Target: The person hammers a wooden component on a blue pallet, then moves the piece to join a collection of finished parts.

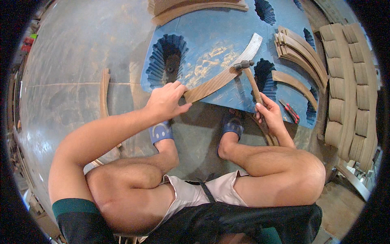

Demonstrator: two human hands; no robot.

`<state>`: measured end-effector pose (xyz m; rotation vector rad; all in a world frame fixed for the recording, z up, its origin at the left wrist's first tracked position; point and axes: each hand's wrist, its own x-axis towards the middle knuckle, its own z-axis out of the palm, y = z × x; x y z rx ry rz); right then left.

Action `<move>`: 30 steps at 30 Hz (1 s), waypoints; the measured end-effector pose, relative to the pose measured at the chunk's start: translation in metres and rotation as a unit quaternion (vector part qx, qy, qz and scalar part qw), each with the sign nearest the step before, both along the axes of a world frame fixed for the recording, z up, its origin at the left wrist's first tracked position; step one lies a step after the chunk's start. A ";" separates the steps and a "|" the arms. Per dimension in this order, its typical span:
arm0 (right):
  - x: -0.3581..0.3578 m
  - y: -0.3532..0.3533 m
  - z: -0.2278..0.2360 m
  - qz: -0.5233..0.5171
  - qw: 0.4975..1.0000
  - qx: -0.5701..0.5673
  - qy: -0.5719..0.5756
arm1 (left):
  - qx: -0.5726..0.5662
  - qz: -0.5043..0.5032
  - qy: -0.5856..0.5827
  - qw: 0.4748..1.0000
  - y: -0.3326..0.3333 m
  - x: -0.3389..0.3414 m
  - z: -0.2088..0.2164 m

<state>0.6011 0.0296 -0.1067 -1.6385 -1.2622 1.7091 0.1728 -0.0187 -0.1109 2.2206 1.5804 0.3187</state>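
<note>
My left hand (168, 100) is closed around the near end of a curved wooden slat (217, 82), which slants away to the right over a blue plastic pallet (205, 44). A hammer (252, 83) is in my right hand (270, 115), its wooden handle wrapped by the fingers. The dark metal hammer head lies over the slat near its middle; whether the two touch I cannot tell. Pale wood dust or shavings are scattered on the pallet beside the slat. A red and black utility knife (291, 112) rests on the pallet, right of my right hand.
Curved slats are stacked on the pallet's right side (298, 55) and its far edge (199, 10). Large bundles of curved wood (349, 91) stand at the far right. One curved strip (105, 93) lies on the floor at left. Ribbed hollows (166, 61) sink into the pallet.
</note>
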 end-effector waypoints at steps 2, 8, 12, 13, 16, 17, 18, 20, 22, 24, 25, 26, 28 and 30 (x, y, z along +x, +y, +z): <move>0.006 0.001 0.003 -0.001 1.000 0.009 -0.015 | 0.001 0.013 -0.034 0.999 0.012 0.010 -0.001; -0.007 0.007 -0.009 0.001 1.000 0.014 0.008 | 0.021 0.038 -0.012 0.999 0.023 0.009 -0.012; 0.003 0.010 -0.011 -0.010 0.999 0.035 -0.012 | 0.014 0.039 -0.014 0.999 0.026 0.012 -0.014; 0.004 0.010 -0.013 -0.023 0.999 0.040 -0.013 | 0.014 0.037 -0.013 0.999 0.026 0.012 -0.014; 0.002 0.009 -0.025 -0.048 0.998 0.036 0.013 | 0.011 0.035 -0.005 0.999 0.028 0.011 -0.015; -0.004 0.005 -0.028 -0.041 0.999 0.029 0.006 | 0.007 0.035 0.000 0.999 0.029 0.011 -0.016; -0.004 -0.004 -0.017 -0.045 0.998 0.031 -0.016 | 0.011 0.024 -0.009 1.000 0.037 0.020 -0.013; -0.028 -0.018 -0.016 0.076 0.997 -0.003 0.002 | 0.008 0.032 0.003 0.999 0.028 0.012 -0.020; -0.035 -0.014 -0.008 0.144 0.989 0.038 0.017 | 0.005 0.038 -0.002 0.999 0.023 0.007 -0.018; -0.030 -0.010 -0.005 0.115 0.991 0.061 -0.003 | 0.003 0.048 -0.019 0.999 0.021 0.006 -0.017; -0.025 -0.007 -0.001 0.099 0.992 0.075 -0.017 | 0.009 0.041 -0.019 0.999 0.025 0.008 -0.017; -0.013 -0.002 -0.001 0.062 0.996 0.067 -0.010 | 0.016 0.035 -0.019 0.999 0.028 0.010 -0.016; -0.006 0.008 -0.001 -0.025 0.997 0.078 0.006 | 0.017 0.032 -0.013 0.999 0.028 0.009 -0.016; 0.004 0.017 -0.007 -0.074 0.994 0.081 0.006 | 0.013 0.030 -0.016 0.999 0.029 0.010 -0.016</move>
